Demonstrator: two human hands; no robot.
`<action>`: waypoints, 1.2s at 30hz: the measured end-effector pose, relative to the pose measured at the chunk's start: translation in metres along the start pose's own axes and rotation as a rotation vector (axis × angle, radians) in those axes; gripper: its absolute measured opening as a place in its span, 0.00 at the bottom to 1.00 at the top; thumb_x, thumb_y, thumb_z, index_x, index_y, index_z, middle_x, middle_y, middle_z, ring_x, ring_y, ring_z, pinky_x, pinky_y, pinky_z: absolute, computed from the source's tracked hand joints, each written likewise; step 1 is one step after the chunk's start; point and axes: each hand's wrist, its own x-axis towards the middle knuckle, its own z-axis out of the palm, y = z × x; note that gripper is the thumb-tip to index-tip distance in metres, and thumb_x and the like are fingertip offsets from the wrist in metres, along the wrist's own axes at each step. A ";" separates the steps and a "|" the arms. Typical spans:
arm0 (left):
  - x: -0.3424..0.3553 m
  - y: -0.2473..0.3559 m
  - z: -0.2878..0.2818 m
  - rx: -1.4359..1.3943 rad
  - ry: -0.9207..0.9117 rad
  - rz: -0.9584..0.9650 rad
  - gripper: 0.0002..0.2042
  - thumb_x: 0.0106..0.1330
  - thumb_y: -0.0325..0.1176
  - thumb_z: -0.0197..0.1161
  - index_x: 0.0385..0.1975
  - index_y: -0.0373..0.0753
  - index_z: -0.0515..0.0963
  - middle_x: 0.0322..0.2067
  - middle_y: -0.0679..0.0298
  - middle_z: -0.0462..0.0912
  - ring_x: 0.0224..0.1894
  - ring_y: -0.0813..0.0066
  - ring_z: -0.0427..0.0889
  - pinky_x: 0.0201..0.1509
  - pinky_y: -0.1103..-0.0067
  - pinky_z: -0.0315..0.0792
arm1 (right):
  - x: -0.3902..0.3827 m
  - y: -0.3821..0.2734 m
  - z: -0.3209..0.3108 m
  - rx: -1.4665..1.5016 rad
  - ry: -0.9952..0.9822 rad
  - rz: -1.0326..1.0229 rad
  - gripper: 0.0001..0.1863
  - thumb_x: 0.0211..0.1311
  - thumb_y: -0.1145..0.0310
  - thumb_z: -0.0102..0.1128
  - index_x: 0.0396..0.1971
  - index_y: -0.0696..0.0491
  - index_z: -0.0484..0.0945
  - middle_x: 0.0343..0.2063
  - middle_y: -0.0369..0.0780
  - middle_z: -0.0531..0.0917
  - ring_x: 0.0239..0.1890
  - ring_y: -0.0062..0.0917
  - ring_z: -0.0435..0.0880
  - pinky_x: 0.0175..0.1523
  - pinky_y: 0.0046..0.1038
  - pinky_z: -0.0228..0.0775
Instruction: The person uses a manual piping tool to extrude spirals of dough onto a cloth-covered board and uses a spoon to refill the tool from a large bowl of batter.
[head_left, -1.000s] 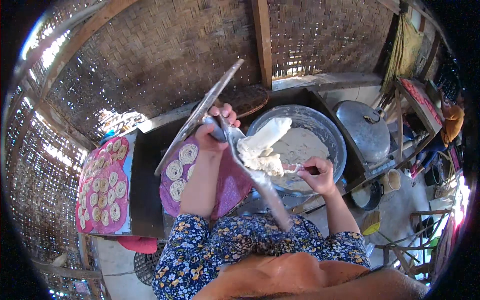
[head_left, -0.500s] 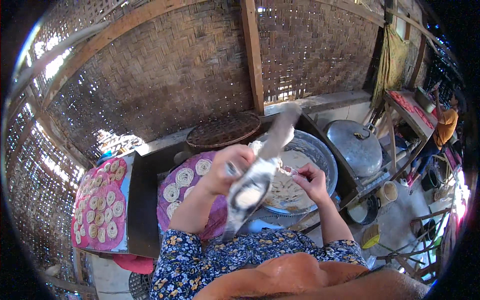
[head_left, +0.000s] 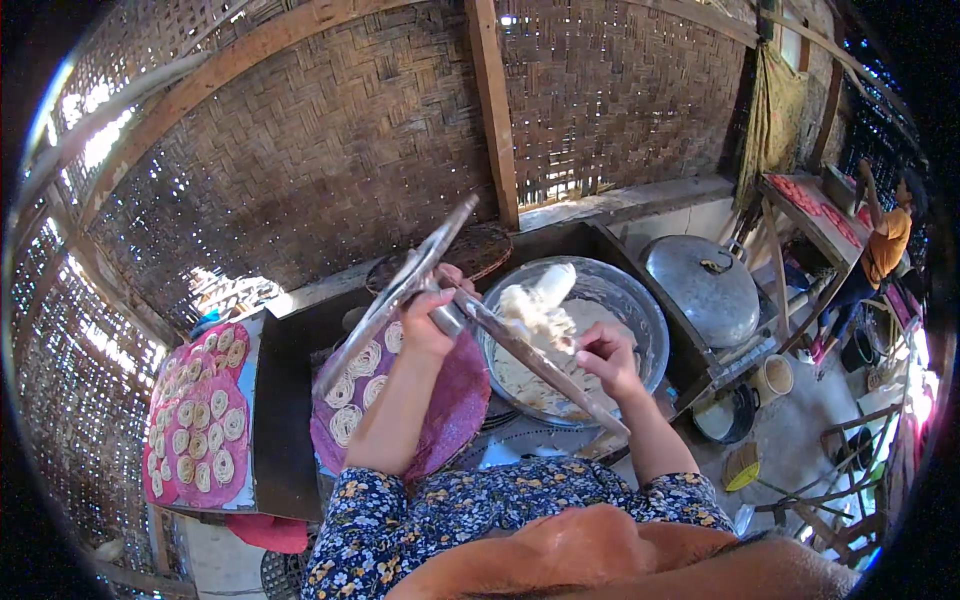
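Observation:
My left hand (head_left: 432, 315) is closed around a two-part wooden press with a metal cylinder (head_left: 447, 319). One long wooden bar (head_left: 510, 345) slants down toward my right forearm; the other (head_left: 400, 290) rises to the upper right. My right hand (head_left: 608, 362) has thumb and fingers pinched together beside a lump of pale dough (head_left: 535, 312); whatever lies between them is too small to tell. That lump rests against a smooth white piece (head_left: 556, 283) in a wide metal basin (head_left: 652, 335) of wet, pale dough.
Left of the basin, a round tray with a purple sheet (head_left: 455, 410) bears several dough coils (head_left: 345, 425). More coils lie on pink sheets (head_left: 240, 400) farther left. A large lidded pot (head_left: 705, 290) stands right. Another person (head_left: 885, 245) works at a table (head_left: 850, 255) far right.
The press has turned in my left hand; its two bars now spread apart and the cylinder shows. My right hand has drawn slightly back from the dough lump.

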 end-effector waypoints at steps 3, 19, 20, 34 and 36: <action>-0.009 -0.022 -0.003 -0.233 0.158 -0.159 0.14 0.44 0.29 0.56 0.35 0.40 0.72 0.30 0.57 0.73 0.34 0.61 0.73 0.44 0.67 0.68 | 0.012 0.025 0.011 0.119 -0.022 -0.158 0.09 0.47 0.77 0.62 0.27 0.53 0.71 0.26 0.34 0.76 0.26 0.16 0.74 0.29 0.17 0.66; -0.014 0.006 -0.028 -0.337 -0.059 0.079 0.13 0.43 0.35 0.60 0.31 0.46 0.73 0.32 0.63 0.68 0.36 0.69 0.67 0.46 0.70 0.65 | -0.020 0.020 -0.058 -1.445 0.331 0.269 0.16 0.47 0.54 0.60 0.24 0.53 0.76 0.22 0.44 0.79 0.29 0.38 0.79 0.32 0.36 0.69; -0.012 0.005 -0.031 -0.370 -0.087 0.087 0.13 0.42 0.35 0.60 0.31 0.45 0.72 0.32 0.63 0.68 0.36 0.70 0.67 0.46 0.70 0.65 | -0.022 0.018 -0.052 -1.547 0.236 0.322 0.16 0.47 0.54 0.60 0.24 0.53 0.76 0.23 0.44 0.80 0.30 0.39 0.79 0.33 0.37 0.69; -0.024 0.035 0.020 0.450 -0.403 0.402 0.16 0.35 0.25 0.68 0.27 0.43 0.74 0.34 0.66 0.66 0.37 0.72 0.71 0.45 0.72 0.67 | 0.004 -0.016 0.005 -0.152 0.057 0.349 0.13 0.57 0.63 0.54 0.37 0.56 0.73 0.19 0.30 0.71 0.17 0.10 0.65 0.21 0.13 0.55; -0.025 0.026 0.027 0.575 -0.454 0.299 0.14 0.35 0.20 0.67 0.24 0.41 0.75 0.34 0.66 0.68 0.38 0.70 0.71 0.43 0.72 0.68 | 0.005 -0.021 0.012 -0.070 0.026 0.345 0.12 0.57 0.64 0.55 0.36 0.56 0.73 0.19 0.30 0.71 0.15 0.10 0.63 0.19 0.14 0.52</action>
